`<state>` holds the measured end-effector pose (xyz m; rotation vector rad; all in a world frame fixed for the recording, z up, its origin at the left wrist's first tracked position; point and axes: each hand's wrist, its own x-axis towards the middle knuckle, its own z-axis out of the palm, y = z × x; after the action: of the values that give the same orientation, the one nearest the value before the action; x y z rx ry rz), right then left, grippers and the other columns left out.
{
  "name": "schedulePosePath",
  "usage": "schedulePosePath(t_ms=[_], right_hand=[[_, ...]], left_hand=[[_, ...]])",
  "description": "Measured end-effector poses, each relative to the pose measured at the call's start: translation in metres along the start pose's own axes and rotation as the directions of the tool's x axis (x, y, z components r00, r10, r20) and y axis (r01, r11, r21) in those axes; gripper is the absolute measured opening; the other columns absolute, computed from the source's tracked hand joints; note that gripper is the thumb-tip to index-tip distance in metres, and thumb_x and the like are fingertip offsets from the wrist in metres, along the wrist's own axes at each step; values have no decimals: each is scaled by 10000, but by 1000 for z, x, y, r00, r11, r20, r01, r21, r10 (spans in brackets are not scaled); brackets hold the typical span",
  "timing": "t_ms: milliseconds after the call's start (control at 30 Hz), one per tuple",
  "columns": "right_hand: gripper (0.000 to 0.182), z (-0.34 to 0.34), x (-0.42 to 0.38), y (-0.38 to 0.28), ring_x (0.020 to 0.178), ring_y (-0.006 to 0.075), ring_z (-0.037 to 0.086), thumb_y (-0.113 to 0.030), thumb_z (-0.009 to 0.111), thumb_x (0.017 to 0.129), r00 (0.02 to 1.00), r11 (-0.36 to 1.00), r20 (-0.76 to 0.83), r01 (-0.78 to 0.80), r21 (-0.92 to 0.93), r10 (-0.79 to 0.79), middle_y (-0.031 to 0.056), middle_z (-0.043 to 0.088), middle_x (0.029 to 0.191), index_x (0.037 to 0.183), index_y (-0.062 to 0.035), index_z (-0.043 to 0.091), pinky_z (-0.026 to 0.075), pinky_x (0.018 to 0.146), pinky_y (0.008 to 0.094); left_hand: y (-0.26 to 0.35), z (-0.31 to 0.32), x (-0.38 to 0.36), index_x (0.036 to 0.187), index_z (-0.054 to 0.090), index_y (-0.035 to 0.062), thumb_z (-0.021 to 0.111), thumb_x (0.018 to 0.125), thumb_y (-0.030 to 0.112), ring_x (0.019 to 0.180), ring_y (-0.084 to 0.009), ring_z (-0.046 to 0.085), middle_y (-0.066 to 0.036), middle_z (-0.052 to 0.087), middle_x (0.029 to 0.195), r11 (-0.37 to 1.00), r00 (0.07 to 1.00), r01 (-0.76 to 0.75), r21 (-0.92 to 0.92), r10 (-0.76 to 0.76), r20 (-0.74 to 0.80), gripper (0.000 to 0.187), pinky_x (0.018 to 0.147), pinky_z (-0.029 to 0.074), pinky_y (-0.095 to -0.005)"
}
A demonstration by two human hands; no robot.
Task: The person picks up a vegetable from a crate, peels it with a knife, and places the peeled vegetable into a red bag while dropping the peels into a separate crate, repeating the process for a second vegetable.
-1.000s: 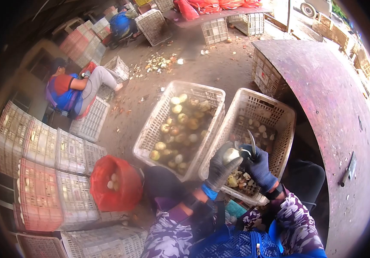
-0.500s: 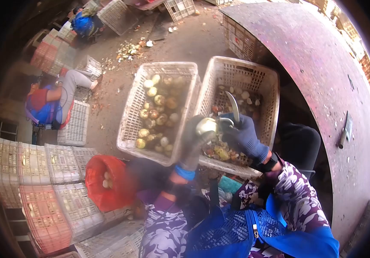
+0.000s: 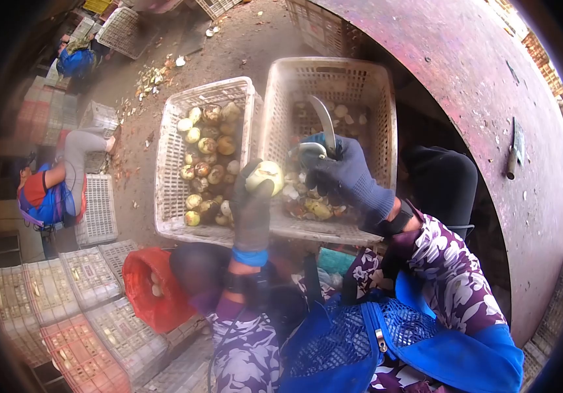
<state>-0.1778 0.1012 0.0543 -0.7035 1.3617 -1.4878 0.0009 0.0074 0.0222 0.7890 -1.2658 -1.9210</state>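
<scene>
My left hand (image 3: 251, 208), in a dark glove with a blue band at the wrist, is closed round a pale, peeled-looking onion (image 3: 266, 177). My right hand (image 3: 350, 171), in a blue-grey glove, grips a curved knife (image 3: 323, 122), its blade pointing up and away from me. A pale curved piece (image 3: 312, 151) shows beside my right fingers; I cannot make out what it is. Under my hands stands a crate (image 3: 387, 98) with scraps and peelings (image 3: 317, 208) in it. Left of it, another crate (image 3: 163, 157) holds several onions (image 3: 216, 173), some still brown-skinned.
A red bag (image 3: 139, 288) with pale round things inside is at lower left, near stacked, filled crates (image 3: 75, 275). On the right, a cleaver-like knife (image 3: 516, 149) lies on a large board (image 3: 465, 98). Two other people (image 3: 52, 190) work at far left; scraps litter the floor.
My left hand has moved left with the onion, apart from my right hand and the knife. The whole view has shifted, so the crates appear further left and higher.
</scene>
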Motion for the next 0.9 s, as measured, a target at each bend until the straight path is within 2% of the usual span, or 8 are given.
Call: schedulePosePath(t_ms=[67,100,200,233,333,467,633,900], right_hand=[[275,-12,8,-3,694,171,665,-143,661,886,998,980,-14,60,-190,-64,53,694,782,1134,-23,645,529,643,289],[344,-11,12,1,791,337,688,-175,666,880,932,773,30,318,-549,-362,146,713,865,1184,-24,615,542,724,362],[445,-7,4,10,770,130,640,-158,688,895,927,581,101,309,-753,-362,75,701,890,1296,-13,562,527,745,290],[454,-4,4,17,805,69,583,-149,668,912,891,609,146,406,-681,-431,107,696,886,1331,-32,537,506,743,272],[463,1,1,18,907,389,655,-171,678,863,961,853,209,257,-453,-179,262,649,981,1282,-17,556,530,779,392],[453,2,4,23,803,362,653,-55,637,841,927,889,261,345,-302,-270,252,651,927,1281,3,544,521,736,381],[438,-1,2,24,754,370,629,-36,638,811,860,761,346,499,-414,-375,229,633,832,1231,5,525,510,706,400],[485,5,-1,31,798,409,629,-19,654,756,829,671,334,559,-487,-448,226,625,839,1213,-31,495,513,702,433]], left_hand=[[-3,-12,2,1304,534,23,682,886,127,1095,-215,588,-106,593,1204,999,1000,-4,-37,4,8,455,914,528,-353],[-5,-13,3,1314,528,25,702,887,185,1108,-223,584,-112,586,1221,999,999,-44,-4,44,2,488,878,552,-370],[-8,-10,3,1324,521,22,714,886,249,1137,-226,566,-107,572,1246,999,999,-43,-16,43,14,529,938,521,-362],[-9,-6,2,1318,522,17,717,872,222,1098,-203,575,-94,583,1207,999,999,-52,7,52,-3,528,918,516,-334],[-6,13,-3,1311,521,13,725,843,161,1022,-153,587,-64,601,1137,994,997,-73,87,75,-21,532,880,503,-273],[6,24,-8,1310,521,23,715,832,88,1029,-129,570,-52,589,1162,989,999,-49,138,51,-12,520,887,488,-251],[6,23,-13,1293,536,7,743,842,179,1068,-152,559,-68,579,1195,947,996,-72,314,82,-19,526,946,475,-293],[5,27,-17,1276,542,3,728,829,118,988,-124,578,-63,594,1137,916,990,-107,386,134,-44,498,834,515,-249]])
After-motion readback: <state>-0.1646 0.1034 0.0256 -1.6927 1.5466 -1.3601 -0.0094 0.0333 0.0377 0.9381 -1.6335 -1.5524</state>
